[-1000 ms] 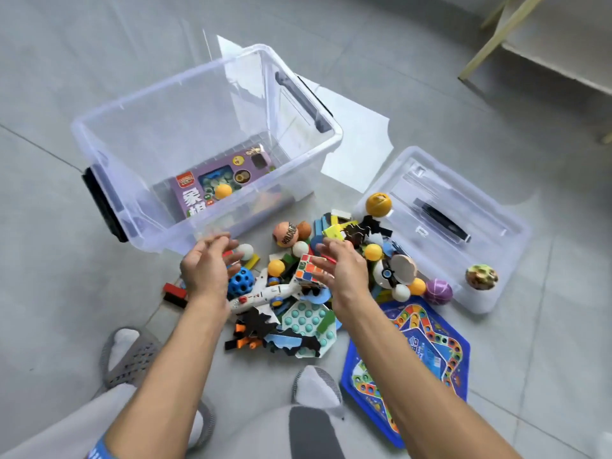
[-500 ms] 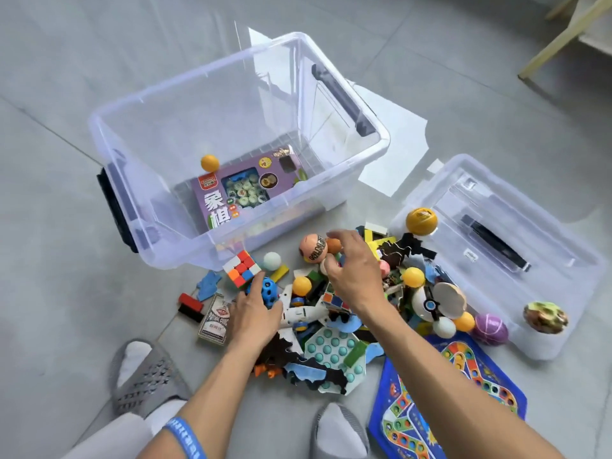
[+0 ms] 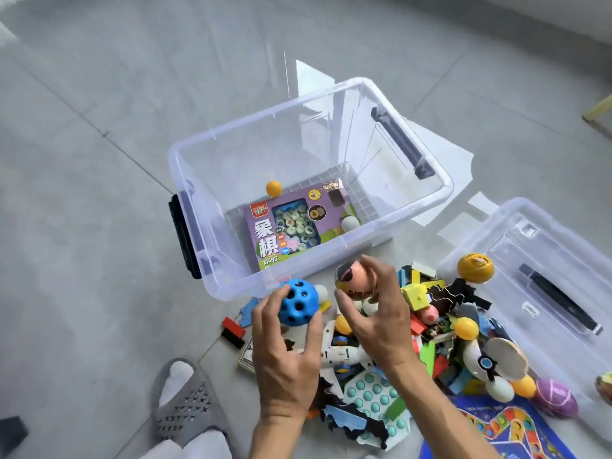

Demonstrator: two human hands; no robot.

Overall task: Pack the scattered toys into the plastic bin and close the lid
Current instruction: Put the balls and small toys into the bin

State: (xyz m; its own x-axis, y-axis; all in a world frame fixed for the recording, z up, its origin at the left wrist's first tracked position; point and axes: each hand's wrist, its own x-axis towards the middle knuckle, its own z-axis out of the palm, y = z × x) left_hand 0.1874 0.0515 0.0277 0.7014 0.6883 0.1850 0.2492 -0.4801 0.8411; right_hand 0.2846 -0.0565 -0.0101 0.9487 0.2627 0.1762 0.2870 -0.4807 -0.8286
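Left hand: fingertips wrapped around a blue ball with round holes, held clear of the floor. Right hand: fingers curled on an orange ball with a printed face, also lifted. Both grips are full, 1 ball each, just short of the near wall of the bin.

Step in hand, as I judge it: carry both balls toward 12 o'clock, over the near rim, and let go low inside. Balls bounce and roll, so a drop close to the bin floor should serve better than a toss. The bin is clear-walled and nearly empty: a purple game box lies flat on its bottom, a small orange ball at the box's 11 o'clock, a white ball at its 3 o'clock. Plenty of room; no need to arrange anything yet.

Toy pile lies on the floor under and at 3 o'clock of the hands: balls, foam puzzle bits, a white toy plane, a teal bubble mat. A blue board game sits at 5 o'clock. The lid lies on the floor at 3 o'clock of the bin, well open to reach, with a yellow ball against its near edge. Most of the task remains.

Surface: grey tiled floor, smooth, so loose balls will run. Sunlight patches beyond the bin. A grey slipper at 7 o'clock.
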